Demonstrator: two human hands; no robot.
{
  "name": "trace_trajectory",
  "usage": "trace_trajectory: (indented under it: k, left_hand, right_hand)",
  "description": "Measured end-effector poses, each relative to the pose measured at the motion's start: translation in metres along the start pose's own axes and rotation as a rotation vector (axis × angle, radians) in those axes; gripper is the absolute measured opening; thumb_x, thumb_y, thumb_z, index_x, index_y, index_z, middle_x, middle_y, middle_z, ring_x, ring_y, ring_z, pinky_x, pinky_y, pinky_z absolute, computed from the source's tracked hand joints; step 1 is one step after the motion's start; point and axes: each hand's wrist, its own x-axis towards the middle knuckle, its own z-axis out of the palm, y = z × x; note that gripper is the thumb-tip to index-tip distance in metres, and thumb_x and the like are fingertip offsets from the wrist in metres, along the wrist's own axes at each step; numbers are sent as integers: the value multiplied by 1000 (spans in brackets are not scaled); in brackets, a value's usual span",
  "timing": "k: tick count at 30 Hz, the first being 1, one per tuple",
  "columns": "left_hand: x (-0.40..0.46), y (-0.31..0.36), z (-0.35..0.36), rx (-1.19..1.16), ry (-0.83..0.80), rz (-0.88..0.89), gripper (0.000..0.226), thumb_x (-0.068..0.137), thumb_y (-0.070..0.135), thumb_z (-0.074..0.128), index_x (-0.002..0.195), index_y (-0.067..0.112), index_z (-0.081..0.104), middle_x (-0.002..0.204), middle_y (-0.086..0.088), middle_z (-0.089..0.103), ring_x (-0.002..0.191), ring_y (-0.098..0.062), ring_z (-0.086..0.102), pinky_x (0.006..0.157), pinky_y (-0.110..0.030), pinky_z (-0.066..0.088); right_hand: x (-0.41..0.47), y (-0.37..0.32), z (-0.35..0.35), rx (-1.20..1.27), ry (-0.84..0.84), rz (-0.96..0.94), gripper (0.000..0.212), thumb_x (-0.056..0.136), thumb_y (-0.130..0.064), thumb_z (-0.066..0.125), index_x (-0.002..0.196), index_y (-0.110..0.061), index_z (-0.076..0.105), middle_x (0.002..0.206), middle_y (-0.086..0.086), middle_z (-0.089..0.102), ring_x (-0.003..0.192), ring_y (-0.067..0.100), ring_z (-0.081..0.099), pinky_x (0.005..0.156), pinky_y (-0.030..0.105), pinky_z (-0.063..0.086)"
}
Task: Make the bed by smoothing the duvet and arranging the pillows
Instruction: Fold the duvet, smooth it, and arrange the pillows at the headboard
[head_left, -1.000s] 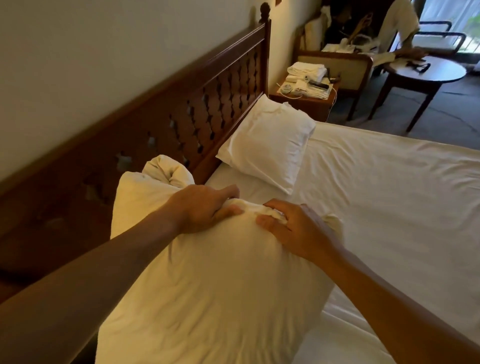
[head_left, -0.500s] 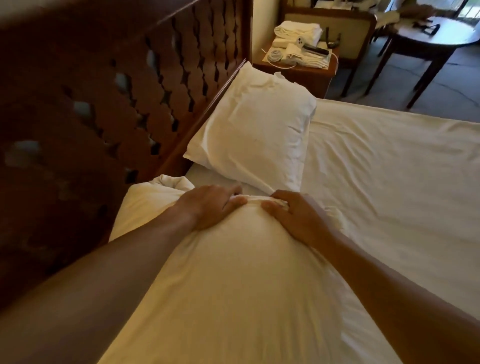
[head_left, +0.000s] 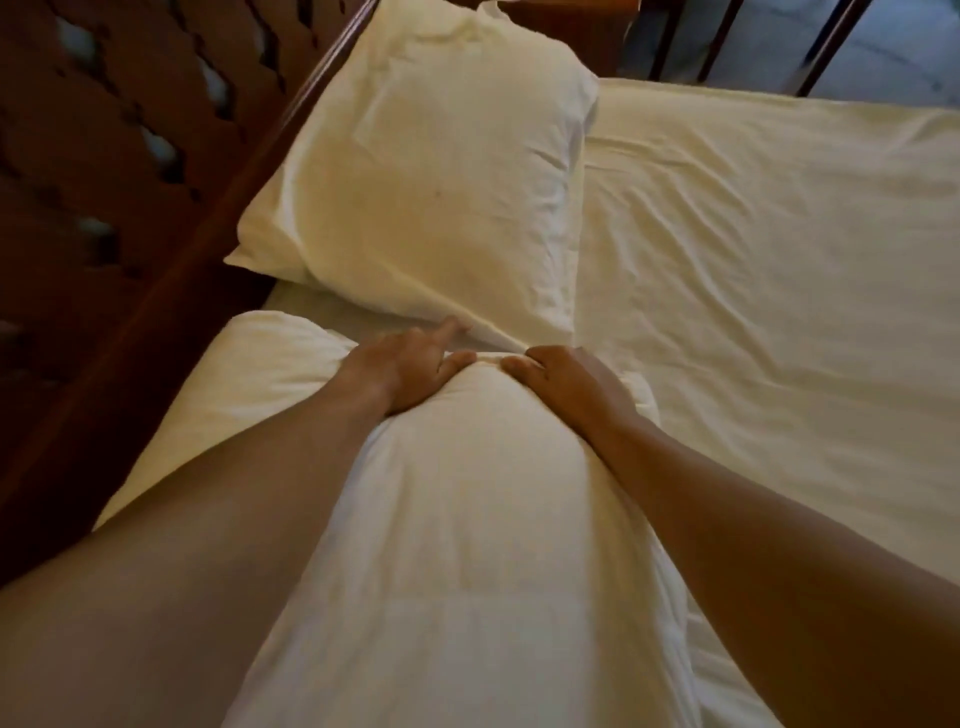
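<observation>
Both hands grip the far edge of the near pillow (head_left: 457, 519): the left hand (head_left: 400, 374) curls over it with its forefinger stretched toward the far pillow (head_left: 431, 171), and the right hand (head_left: 566, 384) clamps the same edge just beside it. The near pillow's long axis runs from the person toward the far pillow, which lies straight ahead against the headboard (head_left: 130, 182). I judge the left hand marginally nearer the far pillow, its fingertip almost touching that pillow's lower edge.

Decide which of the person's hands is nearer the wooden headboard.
Left. The left hand grips the near pillow on its headboard side; the right hand grips it farther out, toward the open sheet.
</observation>
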Motion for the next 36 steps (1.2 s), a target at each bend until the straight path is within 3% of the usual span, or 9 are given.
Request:
trace_trajectory:
  k: [4, 8, 12, 15, 19, 28, 30, 33, 36]
  left_hand:
    - [13, 3, 10, 87, 151, 20, 43, 103, 44, 35, 141, 24, 40, 112, -21, 69, 104, -42, 63, 82, -43, 44]
    - [-1, 15, 1, 95, 366, 46, 37, 101, 24, 41, 136, 18, 51, 100, -17, 72, 93, -38, 65, 89, -41, 40]
    - [-54, 35, -17, -152, 506, -51, 43, 95, 24, 41, 135, 17, 54, 114, -7, 67, 105, -28, 59, 99, -40, 38]
    - [-119, 53, -26, -218, 486, -109, 46, 96, 30, 39, 141, 22, 49, 137, 1, 57, 128, -18, 48, 115, -37, 29]
    - [-215, 54, -15, -224, 405, -266, 54, 97, 40, 30, 149, 31, 38, 157, 6, 34, 148, -11, 21, 123, -36, 9]
    - [-372, 6, 19, -276, 347, -644, 59, 97, 52, 24, 155, 40, 19, 164, 2, 16, 152, -18, 10, 124, -45, 1]
    - [-403, 2, 23, -317, 325, -751, 61, 97, 60, 25, 154, 40, 19, 162, 1, 22, 149, -24, 22, 122, -47, 9]
    - [-448, -3, 34, -515, 232, -932, 72, 86, 79, 27, 145, 38, 36, 143, 0, 50, 127, -27, 51, 105, -45, 40]
    - [-478, -3, 50, -748, 204, -1040, 75, 71, 93, 29, 107, 31, 51, 100, 2, 68, 93, -23, 65, 84, -42, 53]
  right_hand:
    - [8, 9, 15, -12, 82, 55, 46, 93, -66, 38, 80, -30, 62, 96, 7, 69, 91, 33, 62, 71, 40, 47]
    - [4, 10, 20, -53, 115, 92, 45, 96, -62, 37, 83, -27, 61, 99, 10, 68, 94, 36, 62, 69, 39, 43]
    - [-23, -6, 0, 68, 250, 141, 34, 99, -46, 46, 122, -28, 63, 125, 5, 62, 118, 29, 54, 94, 40, 40]
    - [-93, -33, -11, 210, 330, 46, 49, 101, -50, 37, 146, -31, 45, 151, -3, 43, 141, 19, 34, 116, 40, 28]
    - [-208, -84, 21, 82, 106, -115, 65, 96, -63, 18, 156, -41, 18, 165, -16, 2, 152, 7, -10, 124, 39, -3]
    - [-219, -114, 47, -128, 35, 35, 66, 99, -56, 22, 158, -34, 1, 167, -4, -8, 153, 19, -11, 122, 52, -3]
    - [-230, -141, 47, -89, -34, -99, 68, 100, -55, 26, 159, -33, 1, 167, -4, -8, 153, 16, -13, 123, 50, -5]
    - [-264, -186, 67, -159, -165, -460, 68, 96, -64, 19, 158, -38, 6, 166, -8, -6, 153, 14, -12, 123, 49, -3]
    - [-285, -210, 101, -361, -239, -581, 71, 92, -66, 6, 157, -39, -3, 165, -7, -13, 152, 16, -16, 123, 48, -6]
